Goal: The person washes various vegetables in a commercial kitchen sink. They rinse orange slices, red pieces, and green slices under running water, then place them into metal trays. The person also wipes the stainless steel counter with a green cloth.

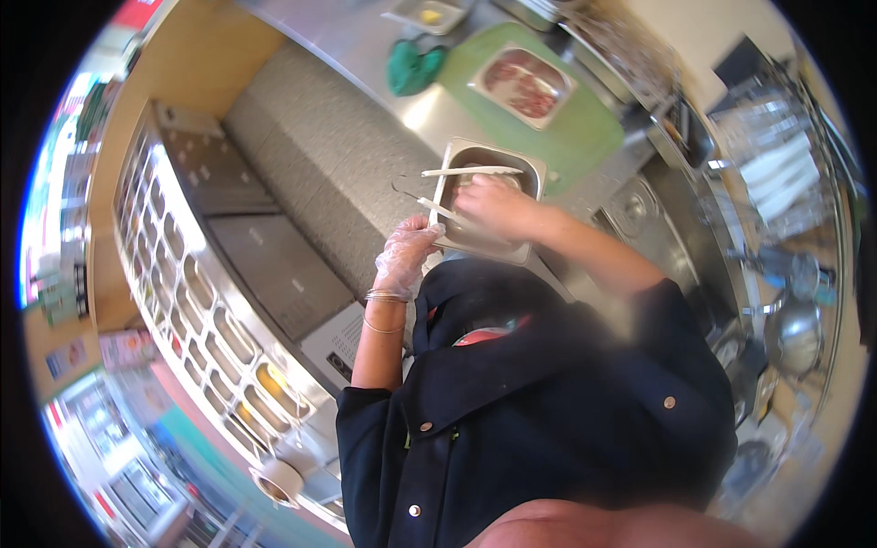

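In front of my body is a deep stainless steel food pan [538,168], tilted at the near edge of the counter. My left hand [408,250], in a clear plastic glove, grips the pan's left rim. My right hand [497,205] looks bare and reaches down into the pan; its fingertips are hidden, so what they hold is unclear. Two long white plastic arms [466,171] lie across the pan, above and below the right hand. A thin curved wire [403,190] shows near their outer ends; whether they form one pair of tongs is unclear.
Beyond the pan, a green cutting board [589,130] carries a second steel pan [483,82] of raw, reddish meat. A green cloth-like item [414,67] and a shallow tray [449,24] lie farther off. At left stands a metal rack with slots [199,274]; at right, a sink area [664,233].
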Motion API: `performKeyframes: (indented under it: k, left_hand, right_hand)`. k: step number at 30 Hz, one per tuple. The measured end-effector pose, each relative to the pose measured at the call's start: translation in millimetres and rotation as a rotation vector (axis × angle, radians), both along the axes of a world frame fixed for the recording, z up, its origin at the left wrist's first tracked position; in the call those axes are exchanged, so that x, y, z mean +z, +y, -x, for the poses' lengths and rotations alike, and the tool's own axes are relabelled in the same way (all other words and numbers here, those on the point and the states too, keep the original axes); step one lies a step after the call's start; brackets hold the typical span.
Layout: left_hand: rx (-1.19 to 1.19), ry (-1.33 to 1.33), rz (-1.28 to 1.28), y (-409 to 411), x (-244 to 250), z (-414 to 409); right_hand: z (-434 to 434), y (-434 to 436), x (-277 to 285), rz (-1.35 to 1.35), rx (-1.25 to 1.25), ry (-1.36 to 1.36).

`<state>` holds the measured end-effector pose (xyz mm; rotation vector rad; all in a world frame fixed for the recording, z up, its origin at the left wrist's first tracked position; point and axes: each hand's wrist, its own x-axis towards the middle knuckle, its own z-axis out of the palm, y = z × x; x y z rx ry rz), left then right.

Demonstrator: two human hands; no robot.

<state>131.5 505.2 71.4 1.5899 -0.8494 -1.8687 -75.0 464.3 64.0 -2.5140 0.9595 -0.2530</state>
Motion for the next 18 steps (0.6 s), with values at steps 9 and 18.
performKeyframes:
  k: [9, 18]
  left_hand:
    - [0.184, -0.355, 0.264, 77.2, -45.4, -146.4]
    - [0.700, 0.064, 0.164, 130.6, -24.3, -346.5]
  right_hand:
    - [-158.8, -13.8, 22.6, 0.010, 0.389, -0.204]
    - [-380.6, -87.4, 28.4, -0.656, 0.190, -0.109]
